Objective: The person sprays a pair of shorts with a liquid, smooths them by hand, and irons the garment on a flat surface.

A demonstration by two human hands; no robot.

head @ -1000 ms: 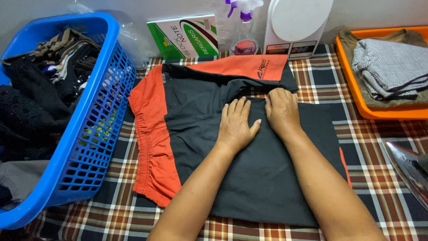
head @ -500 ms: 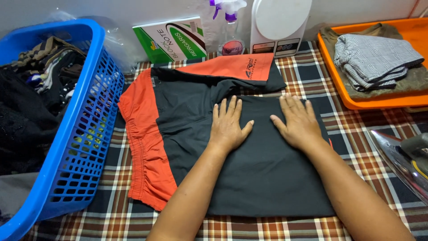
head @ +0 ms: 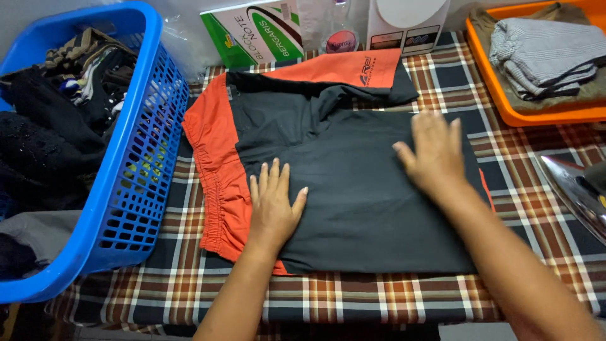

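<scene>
Both hands lie flat and open on the folded black and orange shorts, gripping nothing: my left hand near the orange waistband, my right hand further right. Shorts rest on the checked surface beside a blue basket.

You see green-and-white flat box at table's far edge, tilted; just right, clear bottle with round pink label; then white package bearing two small dark labels.

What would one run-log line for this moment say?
left hand: flat on black-and-orange shorts | right hand: flat on shorts, apart from left | surface: plaid cloth | iron: at right, untouched
</scene>
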